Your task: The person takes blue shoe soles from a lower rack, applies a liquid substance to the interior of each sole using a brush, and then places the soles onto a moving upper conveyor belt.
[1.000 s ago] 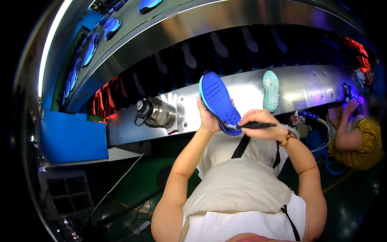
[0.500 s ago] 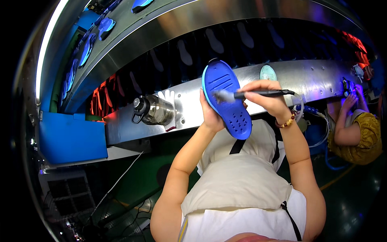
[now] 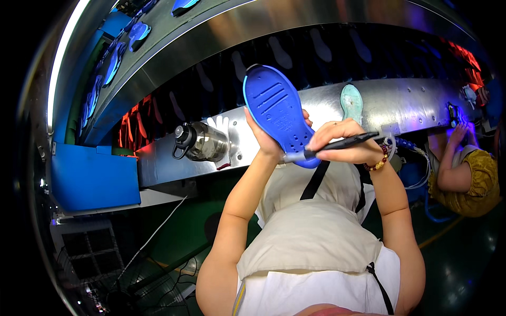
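My left hand [image 3: 262, 138] grips a blue shoe sole [image 3: 274, 102] from beneath, its grooved and dotted face turned up toward me. A lighter blue rim shows along the sole's left side. In my right hand [image 3: 350, 142] is a brush [image 3: 337, 144] with a dark handle, held between thumb and fingers. The brush tip lies over the narrower near end of the sole, close to its left edge. Part of that end is hidden behind the brush and fingers.
A clear bottle with black lid [image 3: 203, 142] lies beside a white glove [image 3: 220, 124] on the metal ledge [image 3: 321, 102]. A pale green sole [image 3: 351, 101] rests further right. Blue soles [image 3: 114, 64] line the left belt. A co-worker in yellow [image 3: 469, 179] works at the right.
The sole has shifted left and slightly up. My right hand has come lower, taking the brush from the sole's middle to its near end.
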A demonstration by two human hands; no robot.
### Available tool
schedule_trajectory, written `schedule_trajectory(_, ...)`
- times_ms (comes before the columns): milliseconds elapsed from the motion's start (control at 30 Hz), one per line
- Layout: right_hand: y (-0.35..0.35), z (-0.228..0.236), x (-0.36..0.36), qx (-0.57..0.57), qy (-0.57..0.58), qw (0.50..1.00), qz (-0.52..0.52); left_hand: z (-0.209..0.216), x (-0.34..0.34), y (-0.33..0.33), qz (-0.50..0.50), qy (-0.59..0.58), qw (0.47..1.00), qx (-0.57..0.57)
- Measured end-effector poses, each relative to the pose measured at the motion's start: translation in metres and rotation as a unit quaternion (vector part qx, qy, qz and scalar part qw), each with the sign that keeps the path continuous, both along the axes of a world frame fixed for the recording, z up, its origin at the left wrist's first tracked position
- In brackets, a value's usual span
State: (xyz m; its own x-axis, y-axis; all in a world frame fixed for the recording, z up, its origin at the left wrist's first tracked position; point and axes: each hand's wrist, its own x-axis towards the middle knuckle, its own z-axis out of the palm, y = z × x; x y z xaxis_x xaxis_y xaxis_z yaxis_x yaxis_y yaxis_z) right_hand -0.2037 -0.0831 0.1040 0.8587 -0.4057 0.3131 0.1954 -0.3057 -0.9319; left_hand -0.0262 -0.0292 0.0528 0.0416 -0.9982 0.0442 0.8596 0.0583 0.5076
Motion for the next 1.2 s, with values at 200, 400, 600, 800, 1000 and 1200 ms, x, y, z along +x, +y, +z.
schedule_trajectory(200,0.0,-0.008,-0.002,-0.096,-0.026,0.991,-0.086,0.006,0.008,-0.011,0.074,-0.035,0.995,-0.051)
schedule_trajectory(400,0.006,-0.014,-0.017,0.055,-0.009,0.997,-0.044,0.019,0.015,-0.007,0.085,-0.004,0.996,-0.018)
schedule_trajectory(600,0.0,-0.02,-0.014,0.037,-0.02,0.999,-0.014,0.024,0.017,-0.005,0.076,-0.024,0.997,0.0)
schedule_trajectory(800,0.002,-0.045,-0.006,0.366,-0.154,0.914,-0.079,0.029,0.0,-0.006,0.037,0.088,0.995,-0.004)
schedule_trajectory(1000,0.018,-0.008,-0.002,0.181,0.039,0.977,-0.105,-0.016,0.01,0.005,-0.05,0.01,0.999,0.019)
schedule_trajectory(1200,0.005,0.01,-0.011,0.128,0.087,0.982,-0.104,0.012,0.01,0.007,-0.078,-0.069,0.991,0.078)
